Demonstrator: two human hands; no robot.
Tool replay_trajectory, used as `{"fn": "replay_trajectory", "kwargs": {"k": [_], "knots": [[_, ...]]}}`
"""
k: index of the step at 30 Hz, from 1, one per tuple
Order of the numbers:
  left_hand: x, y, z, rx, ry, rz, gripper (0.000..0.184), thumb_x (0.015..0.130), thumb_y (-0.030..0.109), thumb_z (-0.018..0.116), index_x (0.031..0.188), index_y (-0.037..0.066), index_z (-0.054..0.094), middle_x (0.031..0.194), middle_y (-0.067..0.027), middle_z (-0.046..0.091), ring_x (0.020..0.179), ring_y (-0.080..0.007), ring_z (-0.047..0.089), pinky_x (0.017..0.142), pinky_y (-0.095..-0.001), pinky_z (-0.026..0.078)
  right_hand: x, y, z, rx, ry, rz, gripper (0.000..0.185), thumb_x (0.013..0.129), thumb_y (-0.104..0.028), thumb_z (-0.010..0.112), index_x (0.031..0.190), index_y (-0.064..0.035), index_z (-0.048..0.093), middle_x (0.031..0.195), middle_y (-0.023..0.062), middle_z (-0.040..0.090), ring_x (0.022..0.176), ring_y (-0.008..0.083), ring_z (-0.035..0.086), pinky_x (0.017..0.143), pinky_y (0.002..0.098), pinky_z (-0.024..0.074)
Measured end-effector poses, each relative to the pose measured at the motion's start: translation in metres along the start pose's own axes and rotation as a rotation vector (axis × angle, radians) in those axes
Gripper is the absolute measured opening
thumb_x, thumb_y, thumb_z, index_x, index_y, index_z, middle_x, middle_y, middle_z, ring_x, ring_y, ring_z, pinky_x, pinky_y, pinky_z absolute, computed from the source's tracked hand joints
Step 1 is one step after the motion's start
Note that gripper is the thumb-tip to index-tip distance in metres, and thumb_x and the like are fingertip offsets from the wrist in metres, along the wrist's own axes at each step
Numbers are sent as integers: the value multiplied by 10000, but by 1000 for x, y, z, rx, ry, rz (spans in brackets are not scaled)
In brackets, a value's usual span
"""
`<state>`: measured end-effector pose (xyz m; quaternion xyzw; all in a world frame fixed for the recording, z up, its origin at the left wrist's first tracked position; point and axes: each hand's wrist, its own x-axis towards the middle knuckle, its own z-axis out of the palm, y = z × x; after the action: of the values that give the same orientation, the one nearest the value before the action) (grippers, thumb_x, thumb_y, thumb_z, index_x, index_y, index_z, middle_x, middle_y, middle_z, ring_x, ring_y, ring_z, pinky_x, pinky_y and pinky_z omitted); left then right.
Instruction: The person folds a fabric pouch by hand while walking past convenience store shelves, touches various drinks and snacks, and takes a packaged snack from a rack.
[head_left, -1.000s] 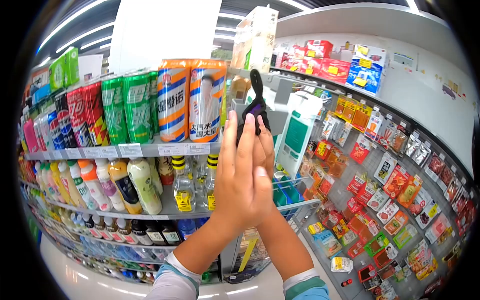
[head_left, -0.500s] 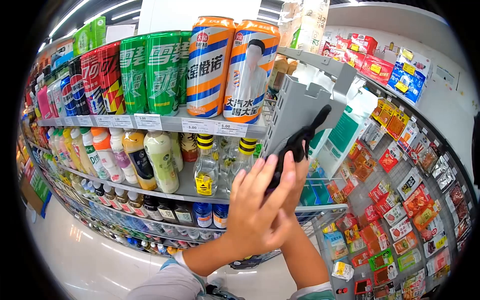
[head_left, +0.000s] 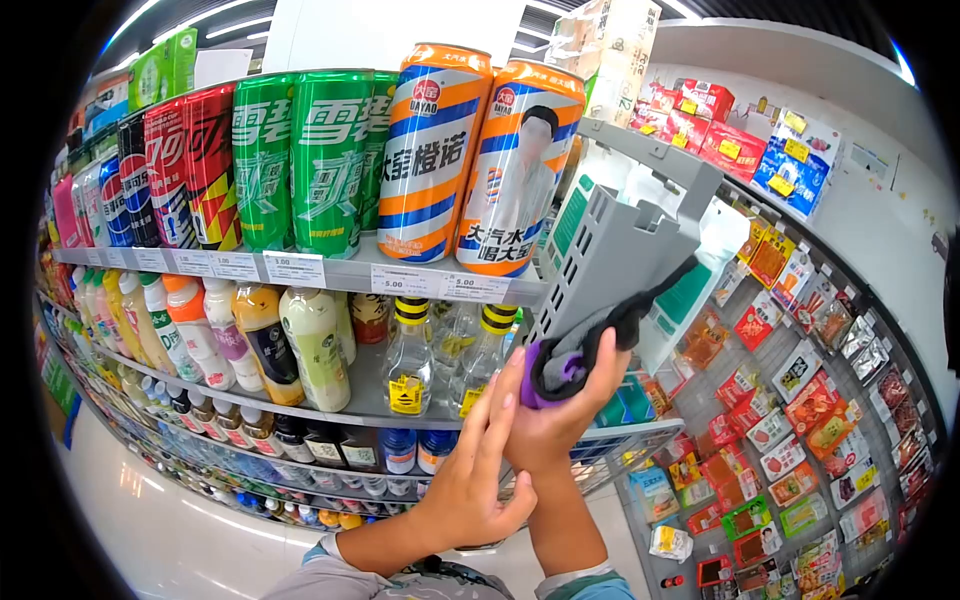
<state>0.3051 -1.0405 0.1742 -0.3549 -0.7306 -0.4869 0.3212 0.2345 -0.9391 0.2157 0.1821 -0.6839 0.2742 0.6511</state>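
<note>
My right hand grips a rolled bundle of black, grey and purple fabric. A dark strap-like end sticks out of it, up and to the right, in front of the grey metal shelf upright. My left hand lies against the near left side of the right hand, fingers straight and thumb apart. Its fingertips reach the purple edge of the bundle; whether they press on it I cannot tell. Just left of the fingers, clear bottles with black-and-yellow caps stand on a shelf.
Orange-striped tall cans and green cans line the top shelf. Lower shelves hold several rows of bottles. To the right hang snack packets on a wire rack. Red boxes stand above it.
The hands have shifted slightly left and down. The left hand has slid off the bundle's front, so its purple and grey folds now show in the right hand. The view has turned slightly.
</note>
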Motion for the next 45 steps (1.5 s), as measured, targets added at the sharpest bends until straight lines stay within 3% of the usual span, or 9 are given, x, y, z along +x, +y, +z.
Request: {"fn": "replay_trajectory", "kwargs": {"k": [3, 5, 9, 19, 21, 25, 26, 35, 45], "knots": [[0, -2, 3, -38, 16, 0, 928, 799, 41, 617, 1585, -40, 130, 1554, -392, 227, 1432, -558, 321, 1158, -539, 339, -9, -2, -2, -4, -19, 39, 821, 805, -71, 790, 1462, 60, 317, 1435, 341, 386, 1338, 531, 398, 1122, 604, 295], [-6, -9, 4, -55, 11, -30, 945, 796, 91, 657, 1548, -127, 128, 1519, -379, 288, 1421, -506, 348, 1180, -505, 286, -13, -2, -1, -11, -27, 53, 831, 805, -76, 794, 1468, 61, 312, 1449, 339, 369, 1355, 526, 383, 1129, 593, 295], [2, -3, 5, -57, 51, -2, 1001, 699, 15, 630, 1569, -61, 142, 1553, -364, 273, 1430, -531, 343, 1172, -523, 331, -18, -6, 1, -3, -15, 109, 845, 807, -78, 796, 1477, 70, 304, 1467, 333, 358, 1388, 507, 364, 1143, 556, 311], [-6, -18, 18, 46, 33, -15, 992, 681, 41, 607, 1556, -96, 158, 1527, -388, 290, 1409, -549, 341, 1154, -531, 357, -45, 2, 2, -49, 22, 68, 796, 825, -175, 804, 1447, 39, 355, 1417, 324, 411, 1319, 516, 430, 1090, 609, 351], [-5, -18, 19, 100, 24, 0, 1056, 659, 53, 605, 1564, -111, 86, 1540, -393, 269, 1366, -540, 370, 1143, -535, 335, -50, 4, 3, -63, 24, 86, 797, 819, -189, 807, 1441, 30, 361, 1416, 324, 410, 1308, 526, 435, 1086, 619, 352], [-5, -1, 19, 75, 68, -60, 887, 823, 64, 616, 1579, -64, 171, 1564, -340, 310, 1404, -524, 368, 1162, -541, 321, -48, 6, 0, -41, 12, 85, 794, 810, -195, 816, 1435, 7, 369, 1426, 330, 399, 1312, 523, 426, 1078, 615, 353], [-11, -9, 22, 76, -13, -68, 1012, 753, 103, 616, 1567, -117, 57, 1564, -417, 172, 1373, -638, 269, 1150, -623, 272, -49, 8, -1, -32, -2, 79, 793, 808, -200, 821, 1431, -3, 373, 1433, 331, 390, 1318, 519, 421, 1077, 610, 355], [-9, 2, 31, 129, -24, -113, 1104, 714, 72, 624, 1559, -110, -63, 1542, -463, 128, 1375, -670, 221, 1149, -656, 254, -54, 13, -5, 9, -47, 129, 847, 776, -244, 867, 1422, -23, 366, 1447, 326, 370, 1310, 492, 426, 1067, 575, 375], [-5, 7, 37, 168, 27, -65, 1105, 708, 65, 639, 1575, -81, -30, 1549, -448, 126, 1366, -667, 233, 1121, -668, 287, -38, 11, -11, -68, -89, 81, 887, 793, -247, 843, 1454, 26, 317, 1391, 340, 408, 1246, 510, 472, 1038, 588, 389]]}}
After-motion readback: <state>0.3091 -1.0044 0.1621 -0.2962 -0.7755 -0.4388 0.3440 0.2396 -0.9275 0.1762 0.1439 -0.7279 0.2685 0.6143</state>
